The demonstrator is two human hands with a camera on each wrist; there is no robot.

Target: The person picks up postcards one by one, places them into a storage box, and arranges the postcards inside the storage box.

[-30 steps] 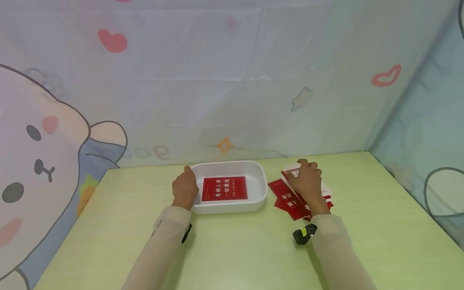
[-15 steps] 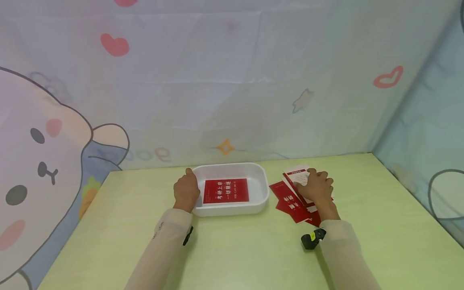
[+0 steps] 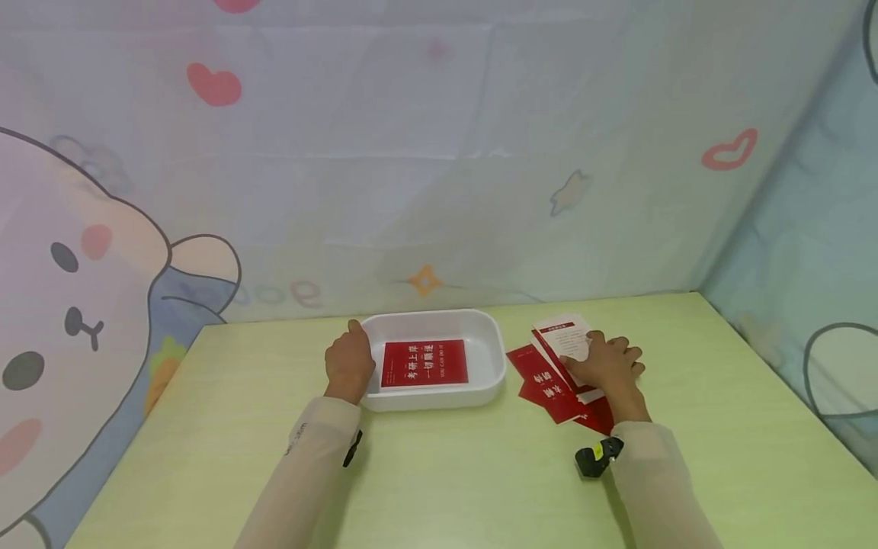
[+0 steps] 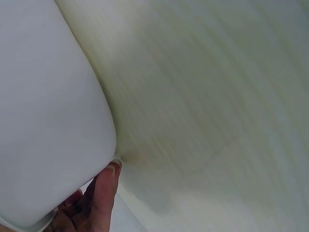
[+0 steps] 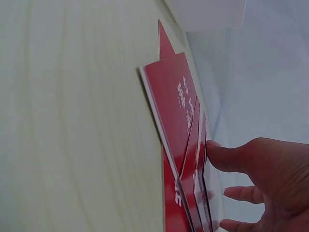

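My left hand (image 3: pixel 348 364) grips the left end of a white plastic tray (image 3: pixel 434 398). In the left wrist view, the fingers (image 4: pixel 104 193) curl round the tray's wall (image 4: pixel 53 111). One red card (image 3: pixel 425 363) with white lettering lies flat inside the tray. To the right, my right hand (image 3: pixel 610 369) is over a fanned pile of red and white cards. Its thumb touches the pile at a white printed card (image 3: pixel 565 335), the other fingers spread apart. In the right wrist view, the thumb (image 5: pixel 227 157) meets the edge of the overlapping red cards (image 5: pixel 171 104).
A pale green wood-grain table (image 3: pixel 466 480) carries the tray and cards. Behind it hangs a printed cloth (image 3: pixel 384 191) with a cartoon animal at left; another cloth (image 3: pixel 823 252) borders the right. A small black camera (image 3: pixel 597 457) sits on the right wrist.
My right hand has shifted right and slightly nearer over the pile, uncovering more of the white card. The left hand keeps its hold on the tray, which stays put.
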